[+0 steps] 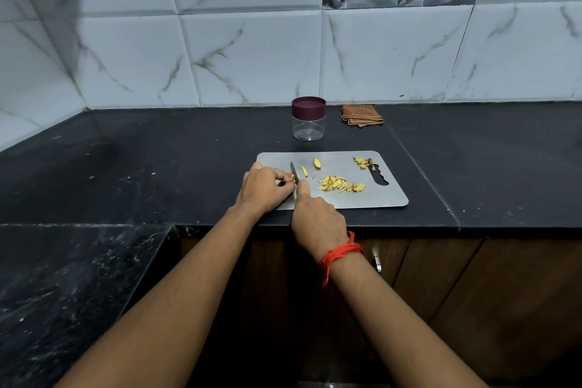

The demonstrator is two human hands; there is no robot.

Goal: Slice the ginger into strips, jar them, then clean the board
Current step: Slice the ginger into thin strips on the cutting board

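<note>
- Left hand (264, 187): fingers curled, tips bunched beside the blade, apparently pinning a ginger piece hidden beneath them.
- Knife (293, 174): tip on the steel board (378, 198); right hand (318, 220) fingers wrapped round the handle.
- Chunk (317, 163) uncut; strips (341, 184) piled mid-board.
- Jar (308, 118) behind the board, lidded and empty; cloth (362, 115) folded beside it.
- Judged: slicing well along; jarring and cleaning remain.

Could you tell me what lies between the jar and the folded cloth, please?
Only bare black countertop separates the jar and the folded cloth, as the head view shows.
</note>
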